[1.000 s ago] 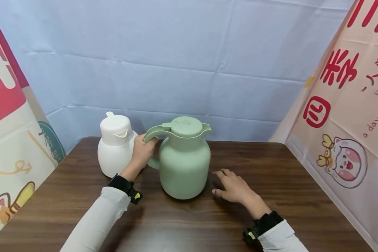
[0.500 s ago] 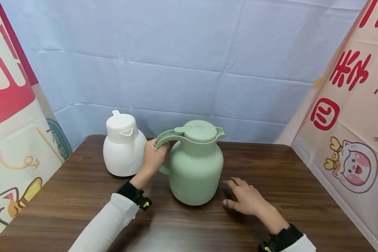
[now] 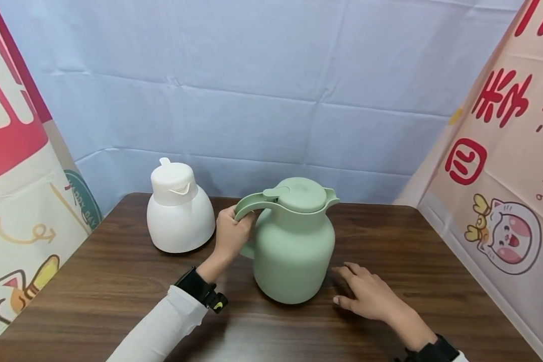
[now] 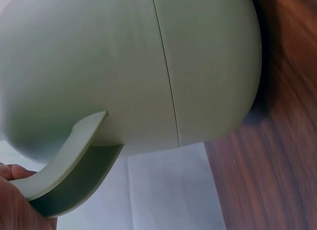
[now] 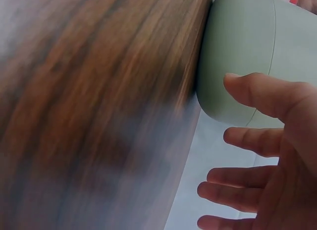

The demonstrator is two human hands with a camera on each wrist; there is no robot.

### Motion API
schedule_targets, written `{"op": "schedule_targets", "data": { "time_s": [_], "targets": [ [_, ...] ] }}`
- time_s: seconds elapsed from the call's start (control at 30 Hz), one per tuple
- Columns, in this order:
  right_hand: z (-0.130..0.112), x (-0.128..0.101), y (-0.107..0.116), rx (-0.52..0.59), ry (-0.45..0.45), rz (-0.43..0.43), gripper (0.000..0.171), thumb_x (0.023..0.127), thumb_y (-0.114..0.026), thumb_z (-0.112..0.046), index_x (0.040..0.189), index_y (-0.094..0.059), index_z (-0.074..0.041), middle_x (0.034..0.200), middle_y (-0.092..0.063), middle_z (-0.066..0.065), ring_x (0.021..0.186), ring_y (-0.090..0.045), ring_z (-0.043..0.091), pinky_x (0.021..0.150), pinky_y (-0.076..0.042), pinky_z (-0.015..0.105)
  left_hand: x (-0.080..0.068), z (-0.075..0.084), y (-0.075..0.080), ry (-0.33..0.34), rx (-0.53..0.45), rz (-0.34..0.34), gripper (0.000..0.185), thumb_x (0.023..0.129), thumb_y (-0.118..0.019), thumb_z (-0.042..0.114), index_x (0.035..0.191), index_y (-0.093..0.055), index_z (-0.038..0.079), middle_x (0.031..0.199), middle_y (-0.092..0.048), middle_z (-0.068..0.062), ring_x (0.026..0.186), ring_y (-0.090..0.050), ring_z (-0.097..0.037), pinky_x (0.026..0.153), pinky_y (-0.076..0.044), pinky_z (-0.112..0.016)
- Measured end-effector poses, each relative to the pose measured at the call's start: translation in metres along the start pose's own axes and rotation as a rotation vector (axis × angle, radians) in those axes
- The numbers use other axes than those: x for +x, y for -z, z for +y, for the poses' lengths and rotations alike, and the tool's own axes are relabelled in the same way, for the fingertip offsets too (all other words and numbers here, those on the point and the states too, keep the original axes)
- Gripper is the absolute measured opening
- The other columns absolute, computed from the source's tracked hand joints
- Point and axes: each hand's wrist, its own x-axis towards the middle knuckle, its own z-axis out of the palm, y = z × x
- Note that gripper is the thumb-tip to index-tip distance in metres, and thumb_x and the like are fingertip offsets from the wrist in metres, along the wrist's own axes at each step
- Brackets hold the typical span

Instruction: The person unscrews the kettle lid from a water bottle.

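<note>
- Green jug (image 3: 294, 249): stood upright on the worktop (image 3: 117, 281), right of the white jug (image 3: 180, 211).
- Left hand (image 3: 230, 234): curled round the green jug's handle (image 3: 253, 203); only the head view shows this fully.
- Right hand (image 3: 366, 296): fingers spread loosely, seemingly resting on the worktop beside the jug; the right wrist view is blurred.

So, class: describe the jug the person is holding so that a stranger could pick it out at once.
On the brown table stand two jugs. It is the right one, the green jug, whose handle the left hand grips. The white jug beside it is smaller and untouched.
</note>
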Motion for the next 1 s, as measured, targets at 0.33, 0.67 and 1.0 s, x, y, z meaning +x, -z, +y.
{"op": "schedule_targets", "data": {
  "time_s": [0.33, 0.67, 1.0],
  "targets": [
    [0.007, -0.005, -0.001, -0.004, -0.023, 0.010, 0.059, 0.083, -0.068, -0.035, 0.129, -0.050, -0.003, 0.132, -0.041, 0.029, 0.115, -0.044, 0.047, 0.080, -0.038, 0.064, -0.006, 0.004, -0.012, 0.002, -0.008, 0.050, 0.043, 0.085, -0.054, -0.004, 0.052, -0.030, 0.012, 0.042, -0.025, 0.006, 0.034, -0.023, -0.005, 0.040, -0.022, -0.023],
    [0.014, -0.005, 0.002, 0.018, -0.021, 0.026, 0.057, 0.084, -0.069, -0.033, 0.128, -0.051, -0.002, 0.131, -0.042, 0.028, 0.114, -0.045, 0.046, 0.080, -0.040, 0.062, -0.006, 0.004, -0.017, -0.004, -0.043, 0.044, 0.043, 0.084, -0.053, -0.005, 0.053, -0.029, 0.013, 0.045, -0.023, 0.006, 0.037, -0.022, -0.008, 0.042, -0.021, -0.023],
    [0.028, 0.009, 0.019, 0.100, 0.037, 0.079, 0.057, 0.086, -0.067, -0.032, 0.129, -0.048, 0.000, 0.129, -0.045, 0.022, 0.114, -0.047, 0.040, 0.084, -0.042, 0.053, -0.007, -0.020, -0.009, 0.124, -0.278, -0.087, 0.043, 0.088, -0.054, 0.000, 0.055, -0.029, 0.013, 0.048, -0.022, 0.005, 0.041, -0.021, -0.011, 0.044, -0.026, -0.026]
  ]
}}
